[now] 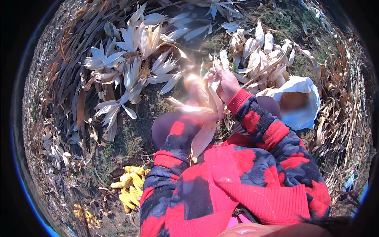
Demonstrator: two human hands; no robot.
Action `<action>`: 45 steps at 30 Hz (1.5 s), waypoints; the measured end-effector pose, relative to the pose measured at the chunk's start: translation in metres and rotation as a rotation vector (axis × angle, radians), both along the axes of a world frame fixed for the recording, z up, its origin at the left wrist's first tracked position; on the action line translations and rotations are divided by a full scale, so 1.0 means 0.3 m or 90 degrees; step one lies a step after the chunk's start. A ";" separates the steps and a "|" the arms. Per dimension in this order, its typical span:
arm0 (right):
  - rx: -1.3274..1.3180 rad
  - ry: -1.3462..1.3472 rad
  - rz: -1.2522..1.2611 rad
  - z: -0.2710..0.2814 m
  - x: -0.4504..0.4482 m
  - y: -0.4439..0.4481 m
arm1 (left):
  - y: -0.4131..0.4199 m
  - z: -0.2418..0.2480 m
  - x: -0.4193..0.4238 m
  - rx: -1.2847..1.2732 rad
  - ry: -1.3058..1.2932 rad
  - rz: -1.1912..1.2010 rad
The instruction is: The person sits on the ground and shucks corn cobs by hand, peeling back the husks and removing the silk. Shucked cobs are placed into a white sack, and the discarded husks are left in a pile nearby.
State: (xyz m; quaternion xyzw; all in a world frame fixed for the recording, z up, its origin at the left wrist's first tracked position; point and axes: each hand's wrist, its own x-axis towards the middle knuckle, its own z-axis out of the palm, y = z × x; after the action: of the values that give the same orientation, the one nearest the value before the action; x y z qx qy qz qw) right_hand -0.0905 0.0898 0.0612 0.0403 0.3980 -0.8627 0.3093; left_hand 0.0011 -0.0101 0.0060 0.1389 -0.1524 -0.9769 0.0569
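My right hand [228,81] has its fingers closed on pale, dry corn husk [215,97] in front of my knees. Blurred and washed out by glare, my left hand [196,94] is just left of it, among the same husk leaves. One leaf crosses my left wrist, and another hangs toward my lap. A yellow-orange patch shows at the top of the blur, but I cannot tell whether it is corn or fingers. Just beyond my right fingertips stands the pale tip of a husked ear [224,59].
Unhusked ears [254,59] are heaped ahead on the right, beside a white sack [312,100] with its mouth open. Opened husks [133,68] lie over dry stalks [74,38] ahead left. Bare yellow cobs [130,186] are piled by my left side, with a smaller pile [86,214] farther out.
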 end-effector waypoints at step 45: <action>0.257 0.355 0.146 0.115 0.059 -0.011 | -0.020 0.014 0.175 -0.947 -0.215 -0.305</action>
State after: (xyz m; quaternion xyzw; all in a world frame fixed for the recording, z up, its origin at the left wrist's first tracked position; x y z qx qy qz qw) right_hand -0.0729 0.0866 0.0958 -0.1815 0.6315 -0.7041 0.2692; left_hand 0.0535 -0.0162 0.0103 0.1738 -0.7965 -0.5703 -0.1009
